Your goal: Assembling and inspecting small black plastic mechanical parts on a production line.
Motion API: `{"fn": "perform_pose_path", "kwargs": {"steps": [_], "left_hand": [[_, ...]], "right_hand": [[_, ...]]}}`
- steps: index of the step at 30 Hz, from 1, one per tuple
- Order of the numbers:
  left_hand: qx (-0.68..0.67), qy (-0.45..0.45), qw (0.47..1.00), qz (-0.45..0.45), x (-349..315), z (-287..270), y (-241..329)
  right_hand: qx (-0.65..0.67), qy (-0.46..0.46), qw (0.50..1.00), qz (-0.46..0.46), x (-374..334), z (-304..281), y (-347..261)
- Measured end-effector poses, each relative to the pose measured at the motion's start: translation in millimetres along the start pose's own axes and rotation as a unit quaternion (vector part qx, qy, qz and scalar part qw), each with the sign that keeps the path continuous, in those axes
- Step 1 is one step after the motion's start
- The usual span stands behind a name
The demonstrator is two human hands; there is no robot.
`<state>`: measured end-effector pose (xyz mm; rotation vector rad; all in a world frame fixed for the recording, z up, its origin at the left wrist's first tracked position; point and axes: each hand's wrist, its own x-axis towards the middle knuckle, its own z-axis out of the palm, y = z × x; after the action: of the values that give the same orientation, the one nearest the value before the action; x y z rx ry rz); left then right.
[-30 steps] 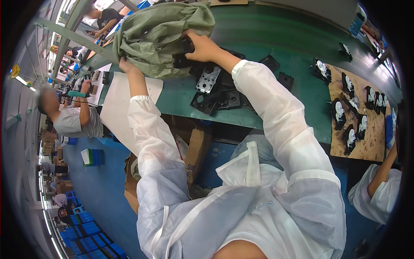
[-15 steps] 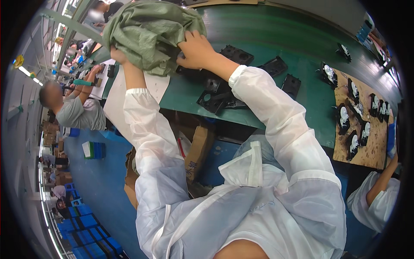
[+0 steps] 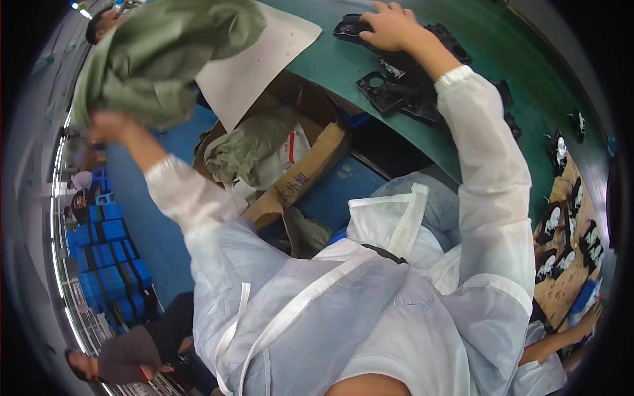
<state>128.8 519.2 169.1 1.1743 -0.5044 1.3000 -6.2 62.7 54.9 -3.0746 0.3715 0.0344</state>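
A crumpled green woven sack [image 3: 155, 63] hangs from my left hand [image 3: 111, 127], out to the far left. The fingers are closed on the sack's lower edge, somewhat smeared by motion. My right hand [image 3: 394, 28] reaches over the green worktable [image 3: 317, 63], its fingers spread. Under and beside those fingers lies a black plastic part [image 3: 349, 26], touched or nearly touched. More black plastic housings [image 3: 380, 92] are heaped just nearer to me, partly hidden by my right forearm.
Below the table edge, a cardboard box [image 3: 304, 171] holds another green sack [image 3: 254, 145] and white wrapping. White board [image 3: 257, 59] covers the table's left end. Black-and-silver parts stand on a brown board [image 3: 561, 264] at right. Blue crates [image 3: 109, 257] and people stand around.
The sack has swung from above the table to the left, held by my left hand alone. My right hand has let go of it and moved right, over the black parts.
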Motion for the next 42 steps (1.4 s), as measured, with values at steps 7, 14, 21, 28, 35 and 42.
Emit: {"fn": "perform_pose_path", "kwargs": {"steps": [7, 14, 21, 28, 35, 42], "left_hand": [[0.454, 0.052, 0.889, 0.028, -143.8, -170.0, -9.6], [0.55, -0.32, 0.748, -0.189, -235.8, -164.1, -32.6], [0.4, -0.565, 0.695, -0.193, -236.8, 4.8, 31.5], [0.126, -0.575, 0.778, -0.221, -237.6, 126.9, 116.1], [0.05, -0.581, 0.787, -0.204, -235.2, 210.5, 92.9], [-0.052, -0.858, 0.508, 0.059, -347.9, 448.4, 128.8]], "right_hand": [[0.101, -0.005, 0.992, -0.081, -9.4, 3.0, 52.3], [0.04, 0.074, 0.994, -0.068, -38.4, 9.5, 50.1], [0.033, 0.117, 0.992, -0.031, -4.3, -8.0, 22.0], [0.083, 0.131, 0.988, -0.022, 54.0, 17.8, 31.7], [0.229, 0.188, 0.955, 0.024, 64.7, -4.2, 110.1], [0.749, 0.444, 0.483, 0.092, -134.8, -132.4, 173.9]]}}
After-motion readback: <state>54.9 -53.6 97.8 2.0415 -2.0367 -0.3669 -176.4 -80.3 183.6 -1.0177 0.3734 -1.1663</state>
